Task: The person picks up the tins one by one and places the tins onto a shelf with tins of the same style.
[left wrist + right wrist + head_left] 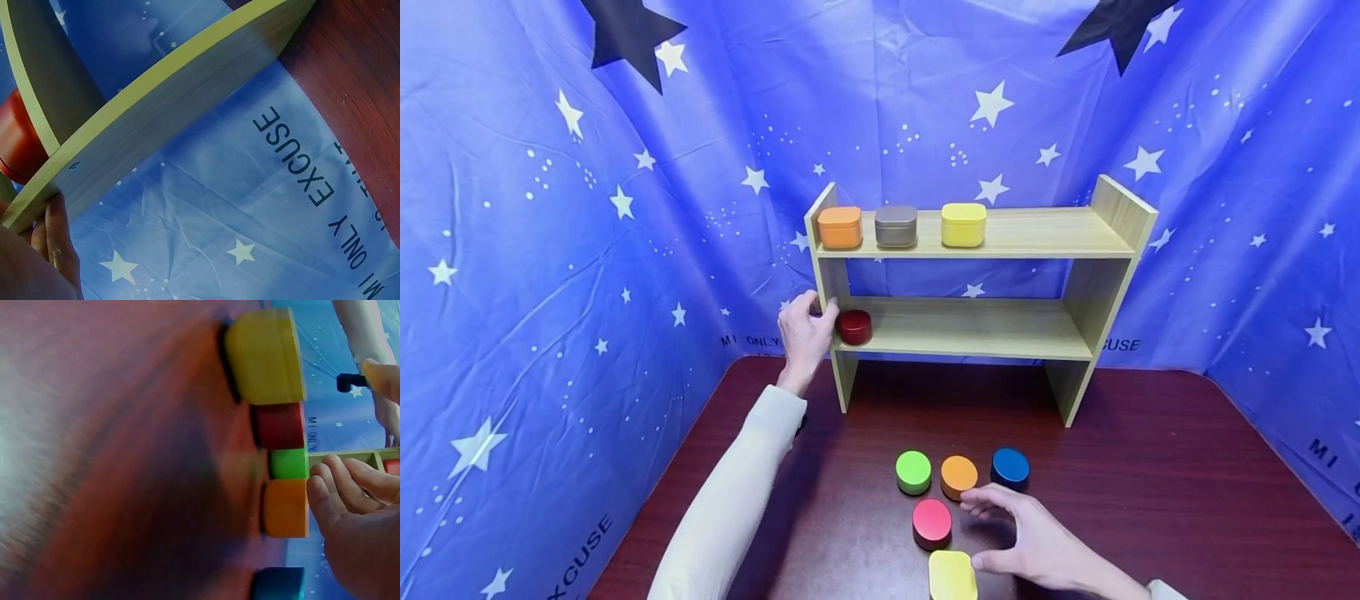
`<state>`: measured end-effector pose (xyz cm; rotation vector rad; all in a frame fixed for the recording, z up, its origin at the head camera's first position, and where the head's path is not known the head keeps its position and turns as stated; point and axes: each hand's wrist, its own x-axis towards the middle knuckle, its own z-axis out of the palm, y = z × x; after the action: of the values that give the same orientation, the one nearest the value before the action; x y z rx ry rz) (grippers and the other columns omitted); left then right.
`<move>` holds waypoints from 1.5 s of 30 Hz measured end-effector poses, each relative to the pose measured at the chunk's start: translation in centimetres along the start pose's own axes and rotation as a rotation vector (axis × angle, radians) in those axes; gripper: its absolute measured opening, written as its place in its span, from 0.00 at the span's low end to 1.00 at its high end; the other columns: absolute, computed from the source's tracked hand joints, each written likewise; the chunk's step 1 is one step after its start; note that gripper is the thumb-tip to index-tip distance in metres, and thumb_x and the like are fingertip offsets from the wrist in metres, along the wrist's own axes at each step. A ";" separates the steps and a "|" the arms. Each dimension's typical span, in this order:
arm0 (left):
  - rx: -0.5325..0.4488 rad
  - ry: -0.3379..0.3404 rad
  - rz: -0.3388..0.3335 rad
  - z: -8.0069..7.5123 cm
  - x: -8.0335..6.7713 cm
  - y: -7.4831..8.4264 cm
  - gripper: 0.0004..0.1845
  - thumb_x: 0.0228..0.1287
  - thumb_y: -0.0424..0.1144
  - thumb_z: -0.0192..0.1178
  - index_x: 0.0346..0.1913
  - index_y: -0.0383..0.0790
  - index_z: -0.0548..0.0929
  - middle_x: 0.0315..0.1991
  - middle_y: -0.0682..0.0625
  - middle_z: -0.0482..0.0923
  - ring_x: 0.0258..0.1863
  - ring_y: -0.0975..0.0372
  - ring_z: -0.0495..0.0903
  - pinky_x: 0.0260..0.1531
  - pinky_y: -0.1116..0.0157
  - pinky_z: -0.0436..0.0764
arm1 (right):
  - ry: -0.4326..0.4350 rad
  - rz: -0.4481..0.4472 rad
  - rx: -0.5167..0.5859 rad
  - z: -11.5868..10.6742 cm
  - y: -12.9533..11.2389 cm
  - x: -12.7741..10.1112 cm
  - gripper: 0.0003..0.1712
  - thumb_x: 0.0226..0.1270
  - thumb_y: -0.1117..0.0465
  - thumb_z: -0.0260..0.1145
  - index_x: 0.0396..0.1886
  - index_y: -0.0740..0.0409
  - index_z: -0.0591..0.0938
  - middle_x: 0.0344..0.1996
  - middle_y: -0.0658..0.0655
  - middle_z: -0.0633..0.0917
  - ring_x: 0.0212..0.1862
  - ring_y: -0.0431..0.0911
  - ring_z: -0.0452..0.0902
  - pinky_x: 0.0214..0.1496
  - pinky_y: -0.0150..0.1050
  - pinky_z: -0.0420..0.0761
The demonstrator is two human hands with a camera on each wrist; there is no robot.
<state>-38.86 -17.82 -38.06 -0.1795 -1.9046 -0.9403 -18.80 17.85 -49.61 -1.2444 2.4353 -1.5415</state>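
1 orange tin [958, 475] near right grip [1033, 533]

Beneath your fingers spreads the dark red-brown surface [1135, 467], bearing the wooden shelf [1037, 231], its left side panel against your left fingers [796, 310]. Just right of these, the lower tier holds a dark red tub [855, 327]; above them, the upper tier carries squarish orange [840, 229], grey [897, 228] and yellow [963, 227] tubs. On the surface, a round orange tub [958, 473] and a blue tub [1011, 467] stand just beyond your right fingers [988, 497]. Left of those fingers are a green tub [913, 471] and a pinkish-red tub [932, 522]; a squarish yellow tub [952, 577] sits by the thumb.
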 end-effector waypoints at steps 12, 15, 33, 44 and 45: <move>0.001 -0.021 -0.022 0.0 -0.1 -0.3 0.16 0.63 0.40 0.68 0.23 0.34 0.77 0.21 0.37 0.76 0.24 0.41 0.77 0.32 0.52 0.71 | -0.095 -0.003 -0.039 1.7 1.1 -1.4 0.37 0.57 0.61 0.84 0.65 0.67 0.81 0.54 0.62 0.90 0.56 0.38 0.87 0.58 0.31 0.86; -0.002 -0.024 -0.024 0.1 -0.2 -0.2 0.16 0.63 0.39 0.68 0.23 0.34 0.77 0.21 0.37 0.77 0.25 0.41 0.77 0.32 0.51 0.71 | -0.108 -0.017 -0.067 2.1 1.5 -1.5 0.37 0.57 0.60 0.85 0.64 0.66 0.81 0.54 0.63 0.89 0.55 0.38 0.87 0.57 0.31 0.86; -0.011 -0.005 -0.003 0.2 0.0 -0.3 0.17 0.62 0.39 0.69 0.22 0.35 0.76 0.20 0.38 0.76 0.23 0.43 0.76 0.31 0.53 0.71 | -0.141 0.022 0.007 2.9 1.6 -1.7 0.31 0.63 0.52 0.83 0.62 0.57 0.84 0.55 0.50 0.89 0.55 0.28 0.81 0.53 0.30 0.85; 0.000 -0.015 -0.014 0.2 0.0 -0.2 0.17 0.62 0.40 0.69 0.21 0.36 0.75 0.20 0.39 0.75 0.24 0.42 0.76 0.32 0.51 0.71 | -0.101 -0.144 -0.052 3.3 2.3 -1.8 0.32 0.61 0.53 0.84 0.62 0.53 0.83 0.52 0.53 0.90 0.53 0.33 0.83 0.50 0.31 0.85; 0.002 -0.012 -0.012 0.2 0.0 -0.2 0.17 0.62 0.40 0.68 0.21 0.36 0.75 0.20 0.39 0.75 0.24 0.42 0.76 0.32 0.51 0.71 | -0.097 -0.153 -0.052 3.3 2.3 -1.8 0.32 0.61 0.53 0.85 0.62 0.54 0.83 0.52 0.53 0.90 0.53 0.33 0.83 0.49 0.31 0.84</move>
<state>-39.15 -17.83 -38.22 -0.1735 -1.9196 -0.9473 -17.68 16.93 -53.77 -1.5102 2.3850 -1.4203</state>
